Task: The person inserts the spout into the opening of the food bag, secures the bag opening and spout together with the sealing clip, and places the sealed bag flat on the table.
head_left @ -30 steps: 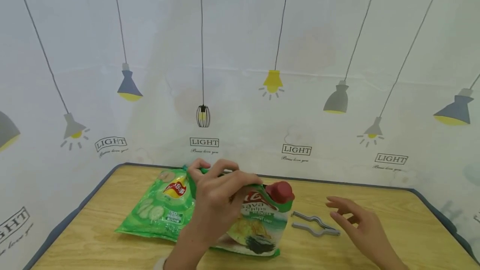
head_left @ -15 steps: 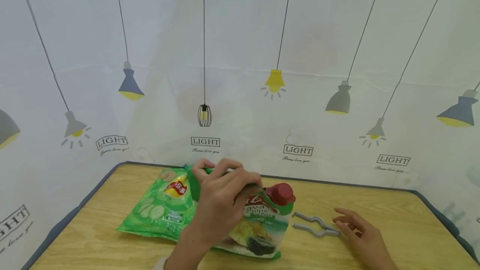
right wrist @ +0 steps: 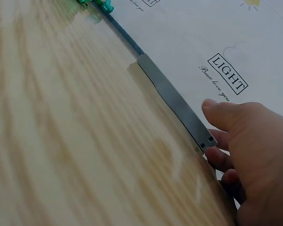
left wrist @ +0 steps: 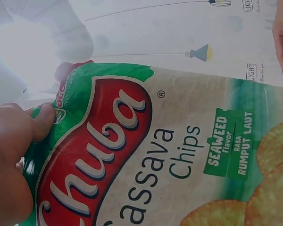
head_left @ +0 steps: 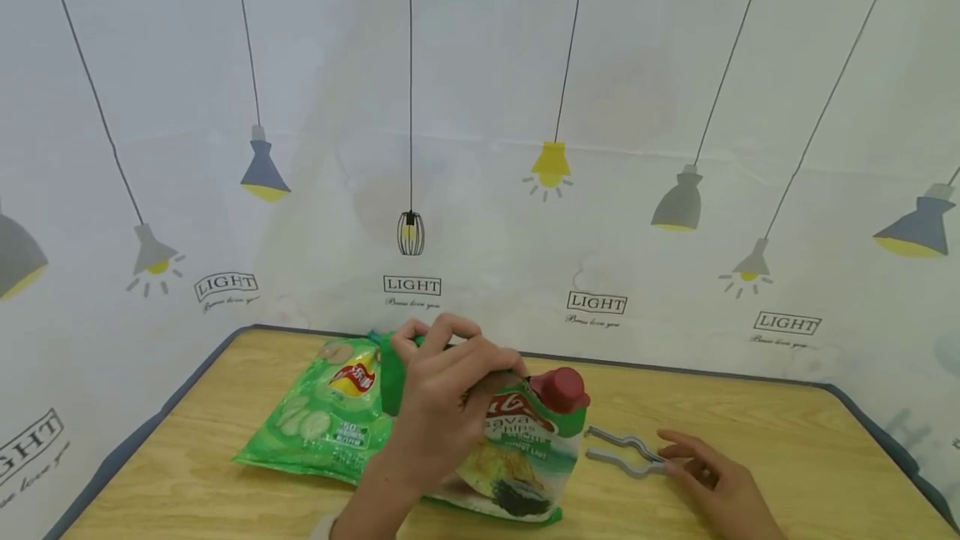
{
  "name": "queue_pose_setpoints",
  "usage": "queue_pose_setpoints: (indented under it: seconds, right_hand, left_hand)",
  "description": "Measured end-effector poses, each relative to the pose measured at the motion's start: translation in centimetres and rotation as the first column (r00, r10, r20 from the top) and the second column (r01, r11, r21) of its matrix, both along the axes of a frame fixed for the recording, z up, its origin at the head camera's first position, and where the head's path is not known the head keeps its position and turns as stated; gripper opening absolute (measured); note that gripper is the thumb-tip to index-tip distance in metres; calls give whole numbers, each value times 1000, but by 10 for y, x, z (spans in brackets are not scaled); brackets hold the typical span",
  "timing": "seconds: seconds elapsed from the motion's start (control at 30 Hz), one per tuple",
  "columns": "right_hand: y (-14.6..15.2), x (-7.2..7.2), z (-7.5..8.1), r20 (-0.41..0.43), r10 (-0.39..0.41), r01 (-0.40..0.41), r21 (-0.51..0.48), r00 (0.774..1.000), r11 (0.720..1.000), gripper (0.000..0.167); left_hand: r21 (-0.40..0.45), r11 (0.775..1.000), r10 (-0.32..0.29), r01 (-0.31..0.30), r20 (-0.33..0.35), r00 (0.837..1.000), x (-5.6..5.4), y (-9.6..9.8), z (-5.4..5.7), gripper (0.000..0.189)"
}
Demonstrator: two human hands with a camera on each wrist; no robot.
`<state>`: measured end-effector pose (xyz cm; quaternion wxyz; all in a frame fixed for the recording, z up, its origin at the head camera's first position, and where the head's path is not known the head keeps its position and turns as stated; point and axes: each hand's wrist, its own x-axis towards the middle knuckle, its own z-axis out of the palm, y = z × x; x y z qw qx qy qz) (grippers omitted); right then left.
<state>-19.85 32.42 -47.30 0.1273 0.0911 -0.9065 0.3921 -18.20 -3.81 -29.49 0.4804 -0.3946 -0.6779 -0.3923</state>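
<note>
My left hand (head_left: 442,415) grips the top edge of a cassava chips bag (head_left: 517,482), thumb and fingers over its rim. In the left wrist view, the bag's red-and-green front (left wrist: 146,141) stands upright near the thumb. A red cap-like piece (head_left: 558,390) sits at the bag's top right corner. My right hand (head_left: 712,477) is at the right end of a grey metal tongs-like tool (head_left: 622,442) lying on the table. Seen from the right wrist, the tool's end (right wrist: 179,103) lies between thumb and index finger; the thumb stands apart, a fingertip appears to touch it.
A green potato chips bag (head_left: 322,415) lies behind and left of the cassava bag, partly covered by it. The wooden table (head_left: 217,407) has a dark blue edge, and a white sheet (head_left: 487,232) printed with lamps hangs behind it.
My right hand has moved down, then left, from above and right of the tongs-like tool to its right end. My left hand keeps its grip on the cassava chips bag.
</note>
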Motion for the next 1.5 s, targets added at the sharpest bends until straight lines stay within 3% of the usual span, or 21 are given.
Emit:
queue_pose_setpoints:
  seconds: [0.27, 0.5, 0.77, 1.1, 1.5]
  right_hand:
    - [9, 0, -3, 44, 133, -131, -46, 990, 990, 35]
    - [16, -2, -2, 9, 251, -249, -98, 968, 964, 25]
    - [13, -3, -4, -18, 166, -167, -28, 986, 986, 26]
    - [11, -4, -4, -41, 164, -164, 10, 986, 986, 25]
    - [12, -4, -5, -62, 184, -184, 7, 981, 983, 27]
  left_hand:
    - [21, 1000, -5, 5, -7, 1000, -1, -1, -2, 15]
    - [27, 1000, -7, 8, -10, 1000, -1, -1, -1, 13]
    - [23, 1000, -4, 5, -12, 1000, -2, 0, 0, 13]
    - [-2, 999, -45, 45, -19, 999, -1, -3, 0, 2]
    - [7, 999, -50, 51, -48, 998, -3, -3, -1, 11]
